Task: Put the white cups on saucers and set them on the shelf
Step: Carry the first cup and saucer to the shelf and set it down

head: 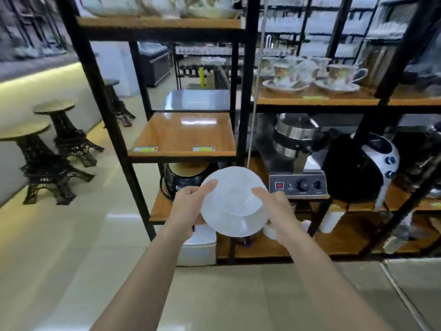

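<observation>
A white saucer (235, 201) is held up in front of the shelving unit, tilted toward me, its round centre well showing. My left hand (191, 206) grips its left rim, thumb on top. My right hand (274, 206) grips the right rim the same way. No white cup sits on the saucer. A bare wooden shelf board (183, 134) with two price labels lies above and slightly left of the saucer. More white crockery (270, 231) shows low behind my right wrist, partly hidden.
Black metal uprights (245, 91) frame the shelves. Floral cups on saucers (286, 80) stand on the upper right shelf. A steel appliance with knobs (298, 185) and a black-and-white machine (365, 168) fill the right shelf. A white box (198, 247) sits on the floor. Black stools (55, 130) stand left.
</observation>
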A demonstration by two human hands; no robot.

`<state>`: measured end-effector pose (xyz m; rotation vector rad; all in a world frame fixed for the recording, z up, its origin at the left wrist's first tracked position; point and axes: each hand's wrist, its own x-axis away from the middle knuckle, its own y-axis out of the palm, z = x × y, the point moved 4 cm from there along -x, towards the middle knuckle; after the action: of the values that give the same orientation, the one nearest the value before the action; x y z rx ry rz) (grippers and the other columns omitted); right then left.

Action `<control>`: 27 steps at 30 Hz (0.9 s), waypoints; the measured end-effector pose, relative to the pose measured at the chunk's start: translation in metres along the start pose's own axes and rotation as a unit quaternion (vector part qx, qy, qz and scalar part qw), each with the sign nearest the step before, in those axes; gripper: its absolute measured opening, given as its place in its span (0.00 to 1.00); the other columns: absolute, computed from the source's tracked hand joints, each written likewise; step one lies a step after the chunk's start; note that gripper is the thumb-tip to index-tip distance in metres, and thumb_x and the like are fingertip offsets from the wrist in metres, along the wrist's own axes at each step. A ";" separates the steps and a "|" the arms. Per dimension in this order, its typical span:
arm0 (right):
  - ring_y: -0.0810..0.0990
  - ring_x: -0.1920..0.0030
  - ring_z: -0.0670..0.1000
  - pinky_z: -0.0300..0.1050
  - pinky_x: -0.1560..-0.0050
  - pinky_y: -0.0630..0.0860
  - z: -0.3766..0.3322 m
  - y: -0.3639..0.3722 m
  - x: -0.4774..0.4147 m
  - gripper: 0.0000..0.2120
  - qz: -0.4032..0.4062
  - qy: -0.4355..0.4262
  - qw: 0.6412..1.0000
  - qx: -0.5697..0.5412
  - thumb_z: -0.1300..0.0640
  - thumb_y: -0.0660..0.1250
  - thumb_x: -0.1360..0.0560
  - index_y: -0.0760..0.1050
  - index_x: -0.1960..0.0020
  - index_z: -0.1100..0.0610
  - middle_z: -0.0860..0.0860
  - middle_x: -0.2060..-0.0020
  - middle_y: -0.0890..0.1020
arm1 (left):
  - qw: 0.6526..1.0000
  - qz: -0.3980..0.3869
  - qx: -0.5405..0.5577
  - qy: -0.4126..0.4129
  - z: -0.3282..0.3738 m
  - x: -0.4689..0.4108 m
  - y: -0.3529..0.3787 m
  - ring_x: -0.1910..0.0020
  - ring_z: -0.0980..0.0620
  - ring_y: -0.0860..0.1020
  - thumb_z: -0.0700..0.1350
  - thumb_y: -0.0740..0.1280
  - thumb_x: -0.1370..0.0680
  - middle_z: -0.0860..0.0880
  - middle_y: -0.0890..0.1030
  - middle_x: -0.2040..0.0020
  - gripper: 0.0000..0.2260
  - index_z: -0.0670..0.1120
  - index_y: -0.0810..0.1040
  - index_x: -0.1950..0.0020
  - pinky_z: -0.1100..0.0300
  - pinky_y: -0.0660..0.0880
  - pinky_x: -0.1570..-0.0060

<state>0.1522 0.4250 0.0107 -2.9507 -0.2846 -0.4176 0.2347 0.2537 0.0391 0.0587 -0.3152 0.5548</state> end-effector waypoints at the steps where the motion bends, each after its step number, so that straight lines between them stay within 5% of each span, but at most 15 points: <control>1: 0.70 0.43 0.53 0.50 0.50 0.69 -0.004 0.012 -0.012 0.27 -0.015 0.001 1.000 0.011 0.45 0.64 0.26 0.61 0.32 0.57 0.54 0.41 0.71 | 1.000 0.011 0.000 0.000 0.003 -0.011 -0.008 0.49 0.42 0.80 0.57 0.70 0.28 0.44 0.82 0.50 0.18 0.45 0.79 0.48 0.45 0.79 0.49; 6: 0.73 0.44 0.56 0.50 0.53 0.75 -0.029 0.066 -0.082 0.28 -0.048 0.000 0.998 0.051 0.45 0.63 0.26 0.63 0.33 0.60 0.56 0.41 0.72 | 0.998 0.057 0.017 0.016 0.024 -0.082 -0.035 0.54 0.47 0.81 0.55 0.70 0.28 0.45 0.84 0.52 0.18 0.41 0.81 0.48 0.53 0.78 0.59; 10: 0.73 0.53 0.54 0.42 0.66 0.68 -0.057 0.112 -0.146 0.26 -0.096 -0.017 0.992 0.075 0.44 0.62 0.27 0.67 0.36 0.60 0.56 0.46 0.75 | 0.995 0.089 0.037 0.026 0.046 -0.147 -0.050 0.60 0.51 0.79 0.53 0.70 0.26 0.47 0.82 0.57 0.12 0.43 0.80 0.58 0.56 0.75 0.61; 13: 0.72 0.59 0.51 0.41 0.68 0.68 -0.082 0.143 -0.187 0.16 -0.118 -0.027 0.990 0.078 0.47 0.62 0.26 0.71 0.46 0.58 0.52 0.59 0.73 | 0.993 0.098 0.051 0.030 0.066 -0.189 -0.061 0.60 0.53 0.77 0.51 0.69 0.25 0.50 0.79 0.59 0.09 0.47 0.77 0.60 0.56 0.75 0.61; 16: 0.74 0.62 0.50 0.44 0.65 0.70 -0.104 0.173 -0.221 0.12 -0.135 -0.043 0.988 0.066 0.50 0.64 0.26 0.73 0.52 0.59 0.52 0.60 0.75 | 0.991 0.123 0.039 0.043 0.082 -0.229 -0.080 0.56 0.48 0.80 0.53 0.70 0.27 0.46 0.82 0.54 0.13 0.44 0.80 0.52 0.52 0.78 0.58; 22: 0.77 0.63 0.54 0.44 0.65 0.73 -0.132 0.235 -0.284 0.18 -0.143 -0.017 0.985 0.091 0.49 0.64 0.26 0.74 0.47 0.64 0.55 0.60 0.77 | 0.984 0.167 0.045 0.044 0.105 -0.310 -0.115 0.64 0.54 0.74 0.53 0.70 0.27 0.50 0.77 0.62 0.14 0.43 0.77 0.57 0.60 0.71 0.70; 27: 0.77 0.57 0.53 0.41 0.66 0.70 -0.147 0.279 -0.329 0.20 -0.129 -0.009 0.988 0.080 0.47 0.63 0.26 0.73 0.42 0.61 0.54 0.57 0.78 | 0.981 0.185 0.057 0.023 0.122 -0.375 -0.137 0.61 0.44 0.78 0.53 0.74 0.30 0.41 0.80 0.58 0.16 0.41 0.76 0.62 0.42 0.79 0.52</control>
<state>-0.1389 0.0746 0.0230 -2.7683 -0.6740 -0.3801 -0.0279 -0.0703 0.0427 0.0984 -0.2500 0.9427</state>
